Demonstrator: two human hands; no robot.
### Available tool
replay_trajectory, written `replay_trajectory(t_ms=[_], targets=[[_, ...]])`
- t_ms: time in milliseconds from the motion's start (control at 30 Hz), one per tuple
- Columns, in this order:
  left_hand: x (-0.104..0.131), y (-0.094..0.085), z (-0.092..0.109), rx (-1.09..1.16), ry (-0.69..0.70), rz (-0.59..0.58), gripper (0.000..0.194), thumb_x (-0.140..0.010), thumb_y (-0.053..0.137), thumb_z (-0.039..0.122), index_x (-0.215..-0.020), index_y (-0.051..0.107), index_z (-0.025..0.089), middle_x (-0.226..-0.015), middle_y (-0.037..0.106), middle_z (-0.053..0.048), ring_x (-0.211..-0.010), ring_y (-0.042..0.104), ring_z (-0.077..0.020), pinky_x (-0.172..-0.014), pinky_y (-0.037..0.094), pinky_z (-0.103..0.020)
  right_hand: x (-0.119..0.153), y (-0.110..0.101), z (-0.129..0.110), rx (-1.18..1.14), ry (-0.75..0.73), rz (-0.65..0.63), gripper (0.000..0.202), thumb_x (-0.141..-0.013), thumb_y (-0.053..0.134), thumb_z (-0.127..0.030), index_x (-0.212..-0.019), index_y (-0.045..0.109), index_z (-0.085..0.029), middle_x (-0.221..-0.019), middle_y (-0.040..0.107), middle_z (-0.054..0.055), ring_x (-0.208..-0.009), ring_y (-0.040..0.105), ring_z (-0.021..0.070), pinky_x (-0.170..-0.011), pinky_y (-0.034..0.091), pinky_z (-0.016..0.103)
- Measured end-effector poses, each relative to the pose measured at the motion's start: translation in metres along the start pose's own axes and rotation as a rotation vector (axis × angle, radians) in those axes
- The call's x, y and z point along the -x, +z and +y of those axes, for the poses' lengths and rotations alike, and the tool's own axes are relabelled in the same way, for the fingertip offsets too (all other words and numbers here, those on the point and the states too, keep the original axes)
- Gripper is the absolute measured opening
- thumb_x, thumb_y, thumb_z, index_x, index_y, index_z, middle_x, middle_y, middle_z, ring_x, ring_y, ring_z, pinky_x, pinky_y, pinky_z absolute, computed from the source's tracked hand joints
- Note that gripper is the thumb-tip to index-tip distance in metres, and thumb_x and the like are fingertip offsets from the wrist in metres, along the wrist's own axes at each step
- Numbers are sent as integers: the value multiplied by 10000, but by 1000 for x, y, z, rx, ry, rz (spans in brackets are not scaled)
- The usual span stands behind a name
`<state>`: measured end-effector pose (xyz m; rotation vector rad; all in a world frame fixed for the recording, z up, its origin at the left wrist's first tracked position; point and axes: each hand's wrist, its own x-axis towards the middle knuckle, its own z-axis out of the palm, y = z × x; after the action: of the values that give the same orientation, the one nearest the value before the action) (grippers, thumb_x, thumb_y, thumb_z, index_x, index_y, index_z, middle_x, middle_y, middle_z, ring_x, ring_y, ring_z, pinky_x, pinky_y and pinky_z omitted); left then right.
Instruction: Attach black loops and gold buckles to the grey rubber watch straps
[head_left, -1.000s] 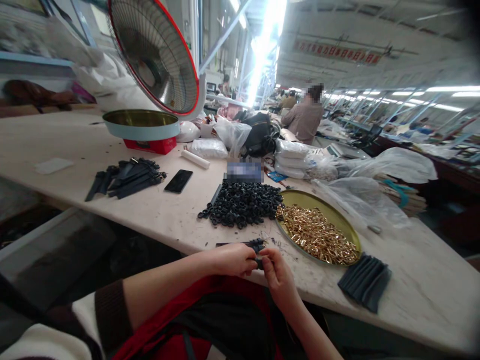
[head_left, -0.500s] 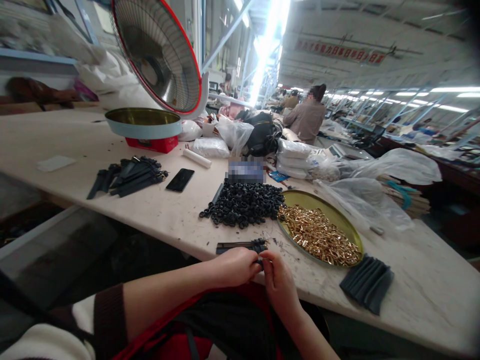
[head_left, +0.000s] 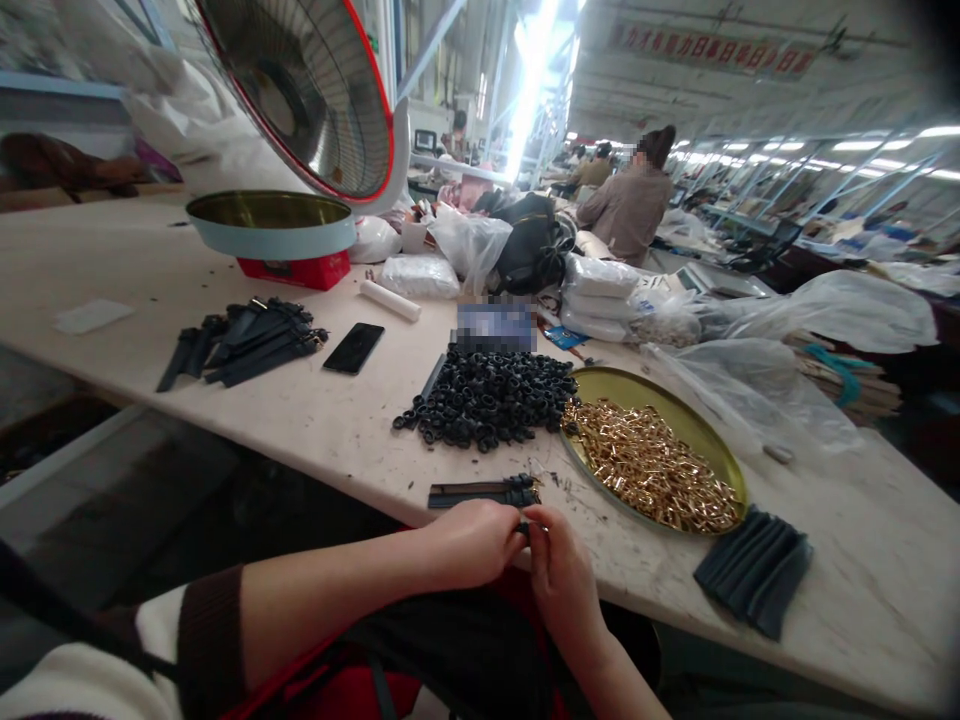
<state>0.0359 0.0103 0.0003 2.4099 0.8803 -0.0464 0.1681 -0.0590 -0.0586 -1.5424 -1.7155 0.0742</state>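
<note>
At the table's front edge my left hand (head_left: 484,540) and my right hand (head_left: 556,565) meet, both closed. Between their fingertips shows a small bit of black strap (head_left: 524,528); my hands hide most of it. Just beyond them lie black straps (head_left: 480,492) with dark loops and gold-coloured metal at their right end. Past those is a heap of small black loops (head_left: 495,400). A round, gold-coloured tray (head_left: 679,398) holds many small gold-coloured metal buckle pieces (head_left: 652,465). Flat black strips (head_left: 754,570) lie in a row to the right of it.
Straps with metal ends (head_left: 244,340) are piled at the left, near a phone (head_left: 354,348) and a white roll (head_left: 390,300). Behind stand a fan (head_left: 300,90), an oval tin (head_left: 270,235) on a red box (head_left: 296,270) and plastic bags (head_left: 469,245). A person (head_left: 630,205) works farther back.
The view has shifted slightly, so the table's contents sit a little differently in the picture. Both hands stay together at the table edge, fingers still pinching the black strap.
</note>
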Motion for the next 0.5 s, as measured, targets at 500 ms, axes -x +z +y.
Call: replay_trajectory(t_ms=[500], targets=[[-30, 28, -45, -503, 126, 216, 151, -839, 410, 188, -875, 539, 119, -833, 561, -76, -759, 546, -201, -598, 453, -299, -27, 30, 54, 197, 42, -139, 431, -882, 292, -446, -971, 590, -149, -927, 653, 118, -840, 613, 248, -730, 486, 386]])
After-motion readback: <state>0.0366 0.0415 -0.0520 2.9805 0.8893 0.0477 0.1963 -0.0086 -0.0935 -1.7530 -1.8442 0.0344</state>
